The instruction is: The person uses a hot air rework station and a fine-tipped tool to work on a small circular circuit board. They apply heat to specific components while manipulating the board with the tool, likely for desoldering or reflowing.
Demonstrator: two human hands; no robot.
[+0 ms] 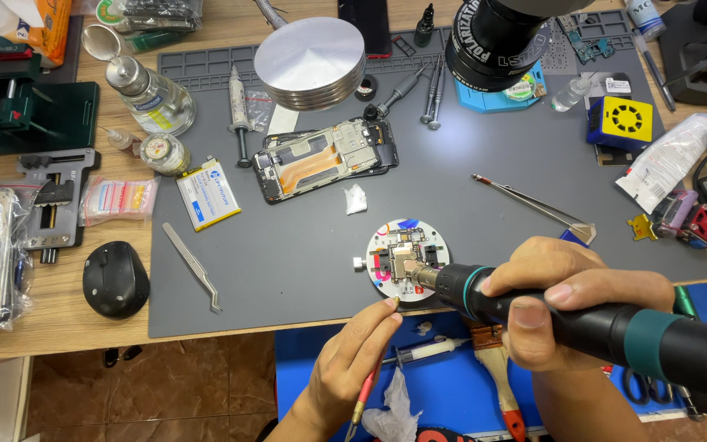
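Resting on a round white holder [386, 282] near the front edge of the grey work mat [288, 270], a small phone circuit board [403, 258] is being worked on. It can be judged light, thin and fragile, with tiny parts that would lift or shift easily, so it is best taken only by its bare edges or left clamped on the holder. A hot-air tool [583, 319] with a black and teal body is gripped by the right hand [570, 299], the fingers wrapped fully round the barrel and the thumb laid along the top; its metal nozzle [425, 277] is held just beside the board, and contact cannot be told. Red-handled tweezers [367, 393] are pinched in the left hand [353, 360] between thumb and forefinger, fingers closed tight, the tips raised close to the holder's rim. Whether anything is caught in the tips cannot be told. An opened phone [325, 158] lies further back on the mat, well apart
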